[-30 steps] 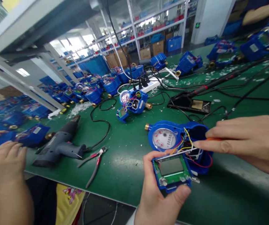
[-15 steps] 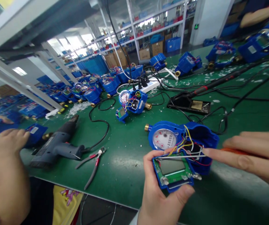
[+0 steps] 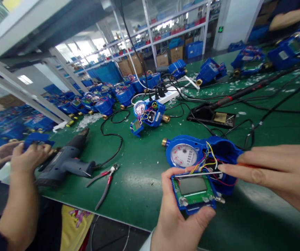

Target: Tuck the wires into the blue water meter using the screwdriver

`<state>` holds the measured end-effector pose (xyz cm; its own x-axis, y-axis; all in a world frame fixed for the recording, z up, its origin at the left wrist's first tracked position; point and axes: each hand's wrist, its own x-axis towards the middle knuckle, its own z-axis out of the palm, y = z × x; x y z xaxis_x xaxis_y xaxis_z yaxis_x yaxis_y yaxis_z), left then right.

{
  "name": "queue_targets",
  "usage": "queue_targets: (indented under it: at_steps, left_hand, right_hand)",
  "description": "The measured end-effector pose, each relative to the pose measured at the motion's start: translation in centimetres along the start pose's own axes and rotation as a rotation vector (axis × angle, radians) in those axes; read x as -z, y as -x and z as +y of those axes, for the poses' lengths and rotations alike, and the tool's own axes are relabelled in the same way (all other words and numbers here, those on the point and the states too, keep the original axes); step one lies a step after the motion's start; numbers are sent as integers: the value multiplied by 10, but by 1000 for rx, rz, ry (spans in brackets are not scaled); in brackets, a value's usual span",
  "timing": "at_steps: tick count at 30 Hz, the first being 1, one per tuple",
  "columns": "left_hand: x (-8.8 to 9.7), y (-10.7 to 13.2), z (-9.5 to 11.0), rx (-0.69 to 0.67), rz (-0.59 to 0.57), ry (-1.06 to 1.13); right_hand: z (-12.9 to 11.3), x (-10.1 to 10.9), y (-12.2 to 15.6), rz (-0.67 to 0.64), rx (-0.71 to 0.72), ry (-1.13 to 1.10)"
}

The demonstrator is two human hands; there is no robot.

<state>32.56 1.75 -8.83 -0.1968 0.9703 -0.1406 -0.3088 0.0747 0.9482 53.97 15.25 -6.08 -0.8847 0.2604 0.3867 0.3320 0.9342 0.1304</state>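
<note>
My left hand grips a green display board in a blue frame, thumb below and fingers at its left edge. Coloured wires join the board to an open blue water meter with a white dial, lying on the green bench just behind. My right hand comes in from the right, pinching an orange-handled screwdriver whose thin metal shaft lies across the board's top edge, tip toward the left.
A co-worker's hands at the left hold a blue part beside a grey power drill. Red-handled pliers, another open meter, a soldering iron stand, a power strip and cables lie on the bench. Several blue meters crowd the back.
My right hand drew back to the right, then came in slightly again, the shaft staying at the board's top. The co-worker's hands moved right, toward the drill, with a blue part.
</note>
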Motion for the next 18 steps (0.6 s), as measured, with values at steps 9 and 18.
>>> queue_targets:
  at_steps: [9, 18]
  left_hand:
    - [3, -1, 6, 65, -98, 170]
    - [4, -2, 1, 48, -74, 168]
  right_hand:
    - [18, 1, -15, 17, 81, -159]
    - [17, 10, 0, 39, 7, 12]
